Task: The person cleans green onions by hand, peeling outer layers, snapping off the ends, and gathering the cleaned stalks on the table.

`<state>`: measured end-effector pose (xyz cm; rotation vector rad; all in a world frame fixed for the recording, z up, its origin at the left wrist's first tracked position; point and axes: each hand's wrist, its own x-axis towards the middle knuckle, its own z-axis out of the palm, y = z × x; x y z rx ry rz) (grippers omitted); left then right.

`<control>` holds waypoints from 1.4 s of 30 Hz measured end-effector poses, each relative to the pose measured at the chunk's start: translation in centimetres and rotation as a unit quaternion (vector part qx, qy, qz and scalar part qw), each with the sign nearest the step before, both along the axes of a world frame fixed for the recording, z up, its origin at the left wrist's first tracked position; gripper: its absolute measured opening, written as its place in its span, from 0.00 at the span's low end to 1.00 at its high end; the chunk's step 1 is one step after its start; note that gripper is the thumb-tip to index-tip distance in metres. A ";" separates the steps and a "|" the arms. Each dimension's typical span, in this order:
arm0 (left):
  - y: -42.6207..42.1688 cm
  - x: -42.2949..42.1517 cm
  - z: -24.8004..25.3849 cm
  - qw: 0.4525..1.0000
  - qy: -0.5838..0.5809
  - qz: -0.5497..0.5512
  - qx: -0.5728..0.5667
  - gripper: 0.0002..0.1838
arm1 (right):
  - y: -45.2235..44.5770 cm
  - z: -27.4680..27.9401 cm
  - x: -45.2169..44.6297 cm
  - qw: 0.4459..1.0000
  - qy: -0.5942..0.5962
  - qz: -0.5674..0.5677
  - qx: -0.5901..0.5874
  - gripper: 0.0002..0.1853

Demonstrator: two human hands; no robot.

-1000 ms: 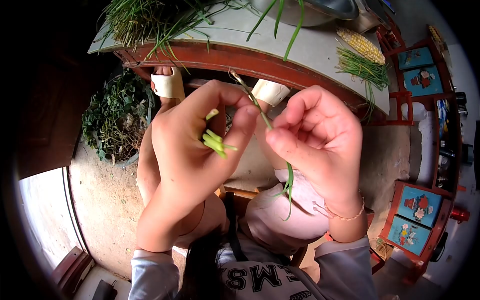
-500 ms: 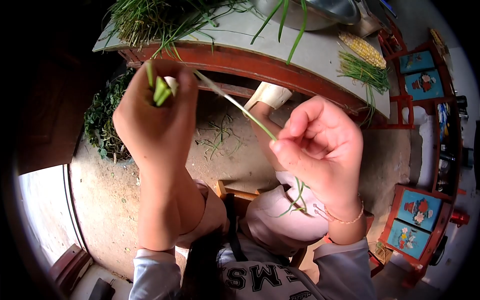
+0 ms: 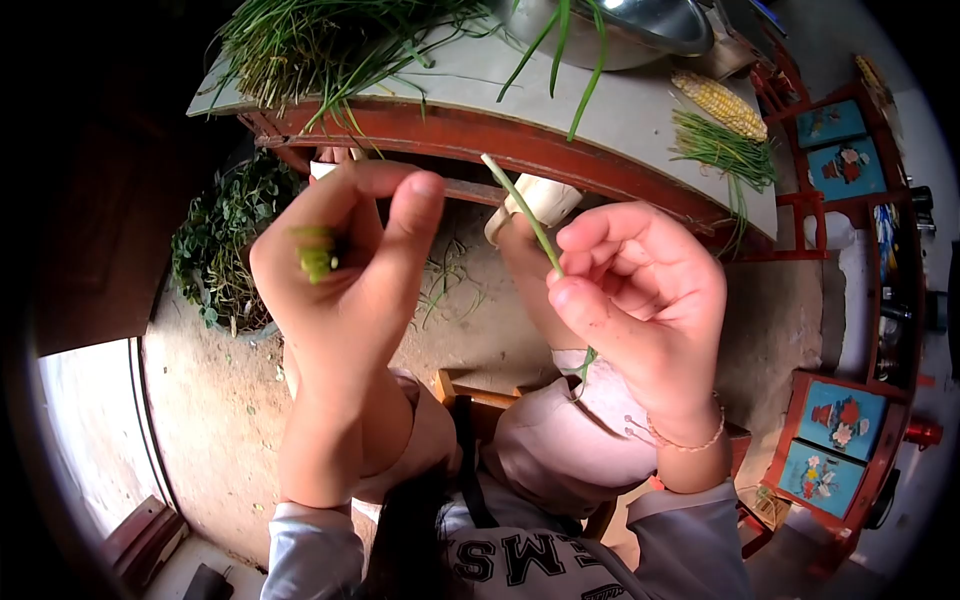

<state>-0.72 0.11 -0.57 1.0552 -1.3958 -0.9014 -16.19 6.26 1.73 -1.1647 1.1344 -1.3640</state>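
Several cut green stems show their pale ends in the curled fingers of my left hand; its thumb and index finger are raised. Between the thumb and index finger of my right hand is a single green stalk, its whitish end pointing up and left and its thin leaves hanging below the hand. The stalk is apart from my left hand. Beyond the hands, a large pile of green stalks lies at the table's left, and a smaller bunch lies near its right edge.
The table also holds a metal bowl with leaves hanging over the near side and a corn cob. A tub of dark leafy greens stands on the floor at the left. Leaf scraps lie on the floor.
My left hand moved away from the stalk to the left, up, then slightly down. The stalk's end now looks clean and pale, without the loose outer strip. My right hand stayed nearly in place.
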 end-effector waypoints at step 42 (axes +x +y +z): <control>0.6 0.2 0.6 0.994 -0.022 -0.096 0.044 0.04 | 0.3 0.7 0.4 0.997 -0.023 0.005 0.067 0.10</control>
